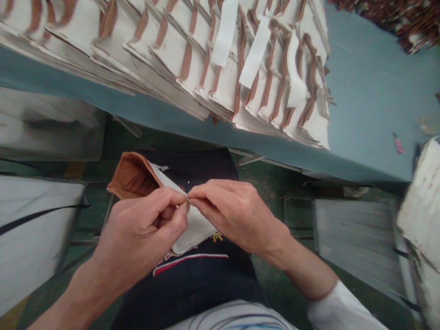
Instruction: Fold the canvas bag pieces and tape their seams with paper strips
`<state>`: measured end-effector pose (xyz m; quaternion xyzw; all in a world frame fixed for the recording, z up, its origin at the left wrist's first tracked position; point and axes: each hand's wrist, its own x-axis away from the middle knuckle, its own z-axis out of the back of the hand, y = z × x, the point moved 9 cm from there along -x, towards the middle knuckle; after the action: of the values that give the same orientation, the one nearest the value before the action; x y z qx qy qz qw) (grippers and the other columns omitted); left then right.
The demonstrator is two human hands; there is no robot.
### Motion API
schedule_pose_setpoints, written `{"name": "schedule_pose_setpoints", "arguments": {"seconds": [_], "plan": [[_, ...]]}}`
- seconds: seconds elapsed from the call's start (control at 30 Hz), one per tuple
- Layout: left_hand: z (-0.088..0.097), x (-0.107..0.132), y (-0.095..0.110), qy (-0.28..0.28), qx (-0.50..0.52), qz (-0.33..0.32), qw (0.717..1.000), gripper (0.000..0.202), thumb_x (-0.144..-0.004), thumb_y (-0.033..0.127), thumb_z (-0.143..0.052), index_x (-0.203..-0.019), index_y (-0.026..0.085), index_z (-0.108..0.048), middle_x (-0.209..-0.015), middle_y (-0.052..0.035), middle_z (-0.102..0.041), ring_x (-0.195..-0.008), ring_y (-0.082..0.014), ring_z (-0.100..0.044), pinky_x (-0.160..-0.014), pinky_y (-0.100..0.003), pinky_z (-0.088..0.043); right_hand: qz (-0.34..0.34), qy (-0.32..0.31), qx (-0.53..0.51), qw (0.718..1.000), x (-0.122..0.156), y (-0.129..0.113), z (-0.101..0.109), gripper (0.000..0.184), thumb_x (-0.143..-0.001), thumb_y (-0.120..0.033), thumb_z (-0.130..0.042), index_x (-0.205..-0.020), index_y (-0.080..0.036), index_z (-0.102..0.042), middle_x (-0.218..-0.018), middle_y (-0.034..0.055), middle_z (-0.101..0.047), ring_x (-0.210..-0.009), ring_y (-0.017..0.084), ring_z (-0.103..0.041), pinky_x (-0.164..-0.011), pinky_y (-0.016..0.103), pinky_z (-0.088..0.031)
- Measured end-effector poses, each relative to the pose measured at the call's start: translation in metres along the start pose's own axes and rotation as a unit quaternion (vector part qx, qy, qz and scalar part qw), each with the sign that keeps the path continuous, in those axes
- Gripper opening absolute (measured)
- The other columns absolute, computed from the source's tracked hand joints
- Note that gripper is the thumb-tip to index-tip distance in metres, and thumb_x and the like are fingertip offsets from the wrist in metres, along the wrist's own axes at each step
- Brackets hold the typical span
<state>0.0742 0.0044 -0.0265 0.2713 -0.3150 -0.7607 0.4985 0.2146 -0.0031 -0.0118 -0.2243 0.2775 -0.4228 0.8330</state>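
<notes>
Over my lap I hold a white fabric piece with a brown leather end (pixel 137 176). My left hand (pixel 144 229) is closed in a pinch on its edge, thumb against forefinger. My right hand (pixel 230 211) pinches the same edge right beside it, the fingertips of both hands touching. The brown end sticks out to the upper left, the white part runs under my hands. Below it lies the dark apron (pixel 192 275) on my lap.
A blue-green table (pixel 371 101) runs across the top, with a long overlapping row of white and brown pieces (pixel 213 64) on it. A small pink object (pixel 398 143) lies near its right edge. White stacks stand at left (pixel 30 229) and right (pixel 422 201).
</notes>
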Motion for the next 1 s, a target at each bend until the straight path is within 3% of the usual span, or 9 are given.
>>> {"name": "schedule_pose_setpoints", "arguments": {"seconds": [0.17, 0.27, 0.5, 0.67, 0.8, 0.9, 1.0], "plan": [[-0.005, 0.004, 0.008, -0.009, -0.059, -0.062, 0.996, 0.034, -0.103, 0.021, -0.051, -0.076, 0.02, -0.071, -0.051, 0.0086, -0.058, -0.039, -0.0063, -0.054, -0.044, -0.019, -0.033, -0.005, -0.049, 0.055, 0.997, 0.0, 0.0, -0.008, 0.029, -0.116, -0.015, -0.056, -0.096, -0.017, -0.076, -0.088, 0.0038, -0.084, -0.082, 0.017, -0.08, -0.074, 0.027, -0.055], [-0.009, 0.005, 0.009, -0.016, -0.072, -0.078, 0.994, 0.035, -0.104, 0.02, -0.049, -0.075, 0.019, -0.069, -0.054, 0.007, -0.06, -0.042, -0.0076, -0.058, -0.045, -0.02, -0.034, -0.006, -0.048, 0.071, 0.996, 0.0, -0.001, -0.01, 0.03, -0.112, -0.01, -0.053, -0.092, -0.016, -0.074, -0.083, 0.0039, -0.082, -0.076, 0.016, -0.077, -0.07, 0.028, -0.052], [-0.012, 0.003, 0.009, -0.028, -0.041, -0.07, 0.996, 0.033, -0.1, 0.018, -0.051, -0.072, 0.02, -0.068, -0.051, 0.009, -0.054, -0.039, -0.0058, -0.05, -0.045, -0.019, -0.033, -0.04, -0.011, -0.033, 0.999, -0.001, 0.006, -0.009, 0.024, -0.1, -0.008, -0.054, -0.083, -0.019, -0.067, -0.073, -0.0018, -0.073, -0.065, 0.011, -0.064, -0.065, 0.024, -0.045], [-0.004, 0.002, 0.006, -0.015, 0.034, -0.009, 0.999, 0.029, -0.094, 0.02, -0.054, -0.072, 0.021, -0.072, -0.044, 0.0113, -0.053, -0.033, -0.0047, -0.045, -0.04, -0.015, -0.031, -0.09, 0.022, -0.103, 0.99, -0.003, 0.027, -0.009, 0.017, -0.09, -0.008, -0.059, -0.08, -0.02, -0.064, -0.071, -0.005, -0.069, -0.062, 0.009, -0.062, -0.063, 0.021, -0.043], [-0.006, 0.006, -0.015, -0.04, 0.12, 0.093, 0.988, 0.026, -0.091, 0.026, -0.06, -0.07, 0.023, -0.075, -0.045, 0.0103, -0.06, -0.032, -0.0067, -0.051, -0.036, -0.013, -0.033, -0.125, 0.062, -0.154, 0.978, 0.001, 0.038, 0.003, 0.017, -0.093, -0.008, -0.065, -0.081, -0.019, -0.069, -0.071, -0.0053, -0.073, -0.06, 0.008, -0.063, -0.058, 0.019, -0.046], [-0.008, 0.011, -0.028, -0.034, 0.149, 0.145, 0.977, 0.024, -0.092, 0.034, -0.066, -0.073, 0.024, -0.077, -0.049, 0.009, -0.064, -0.035, -0.0083, -0.054, -0.036, -0.014, -0.035, -0.074, 0.06, -0.141, 0.985, 0.003, 0.023, 0.01, 0.016, -0.104, -0.012, -0.069, -0.091, -0.017, -0.076, -0.082, -0.0018, -0.082, -0.068, 0.009, -0.07, -0.066, 0.018, -0.053], [-0.011, 0.011, -0.029, -0.035, 0.161, 0.168, 0.972, 0.024, -0.093, 0.035, -0.067, -0.074, 0.023, -0.076, -0.05, 0.0085, -0.062, -0.038, -0.008, -0.053, -0.038, -0.014, -0.034, -0.024, 0.059, -0.092, 0.994, 0.004, 0.006, 0.01, 0.018, -0.111, -0.016, -0.068, -0.097, -0.015, -0.08, -0.09, 0.0025, -0.086, -0.075, 0.011, -0.075, -0.075, 0.021, -0.057]]}}
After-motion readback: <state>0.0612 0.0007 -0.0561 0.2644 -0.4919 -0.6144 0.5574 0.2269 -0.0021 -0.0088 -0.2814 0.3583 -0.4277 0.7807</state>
